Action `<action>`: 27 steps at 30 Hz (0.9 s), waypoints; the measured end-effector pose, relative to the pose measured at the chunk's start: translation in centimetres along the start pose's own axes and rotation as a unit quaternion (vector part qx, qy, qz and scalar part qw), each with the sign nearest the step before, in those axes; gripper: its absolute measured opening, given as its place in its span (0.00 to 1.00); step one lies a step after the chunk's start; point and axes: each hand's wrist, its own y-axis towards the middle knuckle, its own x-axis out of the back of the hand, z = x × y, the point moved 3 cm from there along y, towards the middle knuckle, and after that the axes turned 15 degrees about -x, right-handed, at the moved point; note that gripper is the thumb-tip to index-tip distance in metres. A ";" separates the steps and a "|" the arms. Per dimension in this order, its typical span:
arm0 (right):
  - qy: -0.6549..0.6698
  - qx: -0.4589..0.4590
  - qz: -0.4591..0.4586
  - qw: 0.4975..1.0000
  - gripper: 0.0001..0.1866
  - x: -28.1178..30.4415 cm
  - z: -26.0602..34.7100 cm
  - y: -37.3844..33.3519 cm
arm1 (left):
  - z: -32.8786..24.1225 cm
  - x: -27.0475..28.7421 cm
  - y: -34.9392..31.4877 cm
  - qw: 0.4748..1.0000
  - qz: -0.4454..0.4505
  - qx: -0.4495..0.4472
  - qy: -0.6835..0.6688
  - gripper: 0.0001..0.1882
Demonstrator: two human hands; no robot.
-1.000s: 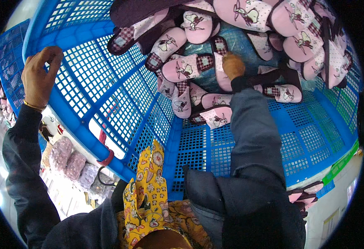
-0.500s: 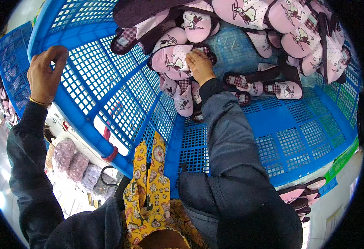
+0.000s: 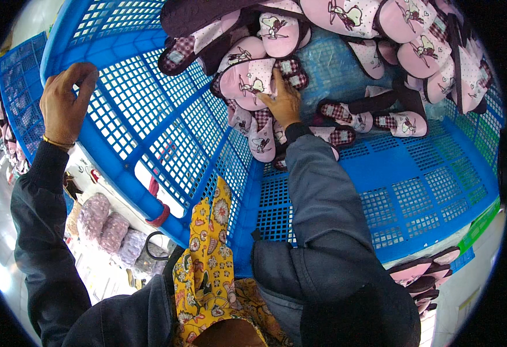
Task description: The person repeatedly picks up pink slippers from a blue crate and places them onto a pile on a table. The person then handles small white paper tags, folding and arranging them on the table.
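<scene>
One pink slipper [image 3: 236, 87] lay in blue crate [image 3: 375, 168], left side, among other slippers [image 3: 279, 37] | right grip [image 3: 285, 103] touched its upper, thumb and fingers apart; clamped or not, couldn't tell | left grip [image 3: 67, 104] curled at crate rim [image 3: 114, 165]; firm hold, couldn't tell | blue wrapped bundle [image 3: 329, 63] sat right of slipper

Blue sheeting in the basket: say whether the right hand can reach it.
Probably yes: blue sheeting lies exposed just beside the right hand, though that hand touches a pink slipper.
</scene>
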 end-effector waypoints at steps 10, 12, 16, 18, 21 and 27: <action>0.112 -0.179 0.031 0.977 0.16 -1.2 4.2 -6.0 | 0.6 -0.1 0.0 1.000 -0.020 -0.013 -0.001 0.05; 0.187 -0.211 0.019 0.959 0.12 1.4 7.5 -8.0 | 1.3 -0.3 -0.5 1.000 -0.025 -0.007 -0.001 0.05; 0.247 -0.168 -0.064 0.952 0.08 10.3 14.1 -12.8 | 1.3 0.0 -0.3 1.000 -0.019 -0.020 0.002 0.07; 0.256 -0.176 -0.095 0.946 0.09 17.2 17.6 -16.4 | 1.0 -0.1 0.7 0.999 -0.007 -0.036 0.024 0.09; 0.285 -0.154 -0.152 0.934 0.09 25.3 21.0 -22.5 | 1.5 -3.1 0.1 0.997 0.015 -0.055 0.044 0.13; 0.329 -0.260 -0.301 0.857 0.11 42.1 27.3 -40.9 | -5.8 -12.6 -2.6 0.919 0.023 -0.184 -0.348 0.11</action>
